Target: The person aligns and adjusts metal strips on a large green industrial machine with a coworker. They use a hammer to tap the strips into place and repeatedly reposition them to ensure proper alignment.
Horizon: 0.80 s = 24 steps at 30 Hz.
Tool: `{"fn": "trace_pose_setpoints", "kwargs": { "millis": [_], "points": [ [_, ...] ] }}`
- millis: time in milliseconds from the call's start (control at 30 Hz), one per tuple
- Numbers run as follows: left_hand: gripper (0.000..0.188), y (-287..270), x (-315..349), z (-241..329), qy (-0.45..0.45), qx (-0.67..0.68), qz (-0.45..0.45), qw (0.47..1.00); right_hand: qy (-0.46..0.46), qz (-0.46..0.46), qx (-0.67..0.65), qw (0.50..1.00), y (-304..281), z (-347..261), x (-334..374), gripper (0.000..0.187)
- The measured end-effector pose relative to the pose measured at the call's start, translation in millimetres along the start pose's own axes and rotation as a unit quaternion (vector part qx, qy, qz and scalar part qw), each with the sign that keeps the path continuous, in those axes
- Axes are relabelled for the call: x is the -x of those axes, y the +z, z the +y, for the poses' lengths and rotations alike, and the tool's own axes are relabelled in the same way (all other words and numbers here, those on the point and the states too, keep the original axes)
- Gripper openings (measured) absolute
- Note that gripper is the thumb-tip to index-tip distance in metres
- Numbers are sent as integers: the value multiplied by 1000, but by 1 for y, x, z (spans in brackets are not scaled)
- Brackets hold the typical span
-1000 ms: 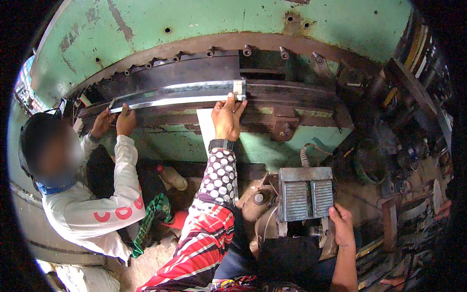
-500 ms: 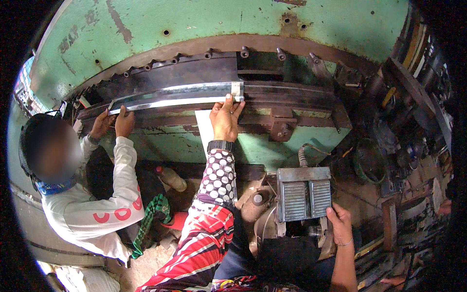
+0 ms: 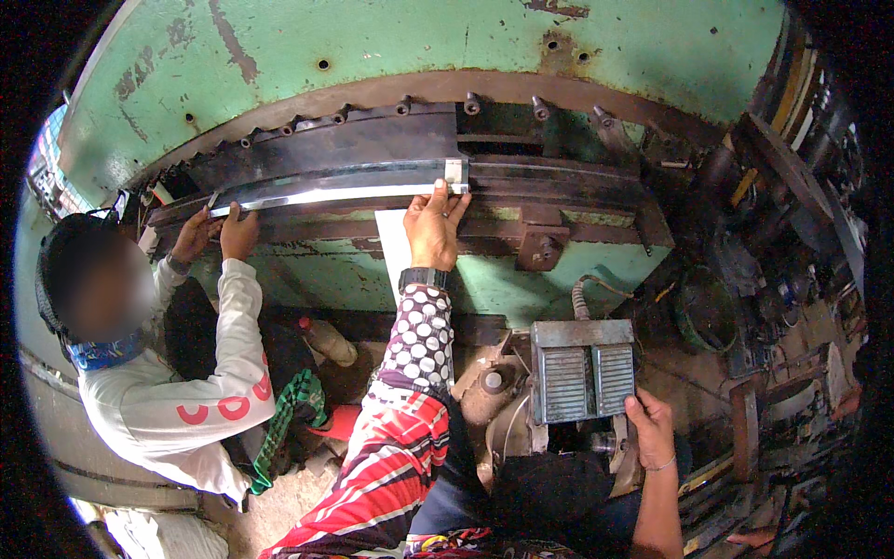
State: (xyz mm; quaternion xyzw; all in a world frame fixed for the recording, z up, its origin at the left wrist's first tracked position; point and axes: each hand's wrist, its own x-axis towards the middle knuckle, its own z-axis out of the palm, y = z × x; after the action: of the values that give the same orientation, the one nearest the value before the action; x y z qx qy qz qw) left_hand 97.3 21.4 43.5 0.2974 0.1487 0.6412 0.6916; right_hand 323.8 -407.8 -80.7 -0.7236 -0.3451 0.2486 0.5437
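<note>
The metal strip (image 3: 335,195) lies lengthwise along the dark ledge (image 3: 559,182) of the green machine (image 3: 419,42), its right end at the fingertips of the left hand (image 3: 431,228). That hand holds the strip narrowly by its near edge: the thumb presses on the edge just below a pale patch (image 3: 454,171), while the other fingers sit at the end corner, partly hidden. At the strip's far left end, a co-worker's hands (image 3: 214,234) hold it too. The right hand (image 3: 654,433) is well apart from the strip, its thumb touching the lower right corner of the ribbed pedal (image 3: 564,373); whether its other fingers grip anything, I cannot tell.
</note>
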Motion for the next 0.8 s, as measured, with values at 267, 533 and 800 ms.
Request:
{"fn": "trace_pose_setpoints", "kwargs": {
  "millis": [267,533,800],
  "points": [
    [16,8,5,3,-4,26,12,1000,7,-19,-4,1000,4,-15,6,37],
    [28,2,2,-1,2,4,-14,1000,10,1,-7,1000,4,-8,6,36],
    [27,2,3,1,3,1,-16,1000,12,-6,0,1000,3,-7,8,36]
  ]
}}
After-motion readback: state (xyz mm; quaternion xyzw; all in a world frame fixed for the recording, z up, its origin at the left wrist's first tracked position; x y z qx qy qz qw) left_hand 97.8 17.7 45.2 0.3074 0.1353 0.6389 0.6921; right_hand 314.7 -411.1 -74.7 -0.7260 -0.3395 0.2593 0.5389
